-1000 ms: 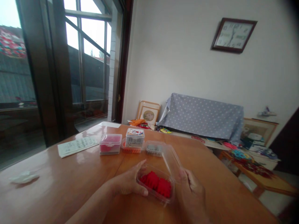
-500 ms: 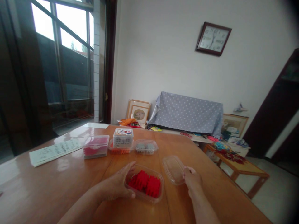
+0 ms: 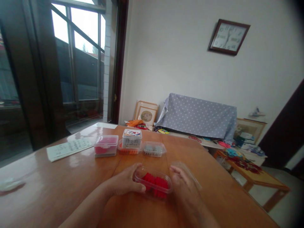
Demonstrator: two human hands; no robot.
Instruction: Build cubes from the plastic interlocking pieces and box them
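A clear plastic container (image 3: pixel 139 173) stands on the table in front of me, with several red toothed pieces (image 3: pixel 156 185) in it. My left hand (image 3: pixel 127 182) grips its left end, thumb at the near side and fingers at the far rim. Close to the container's right end is my right hand (image 3: pixel 184 182), somewhat blurred, its fingers reaching leftward and apart. Partly hidden behind that hand is the clear lid (image 3: pixel 193 177); whether they touch is unclear.
Beyond are a pink-filled clear box (image 3: pixel 106 146), a white-lidded box (image 3: pixel 132 138) on a tub of orange pieces (image 3: pixel 128 151), and a tub of grey pieces (image 3: pixel 154 148). Printed sheets (image 3: pixel 70 148) lie left. A low wooden table (image 3: pixel 268 185) stands at right.
My right hand has moved left from the lid's right edge to beside the container. The lid now sits behind it. The left hand keeps its grip; the view has turned slightly left.
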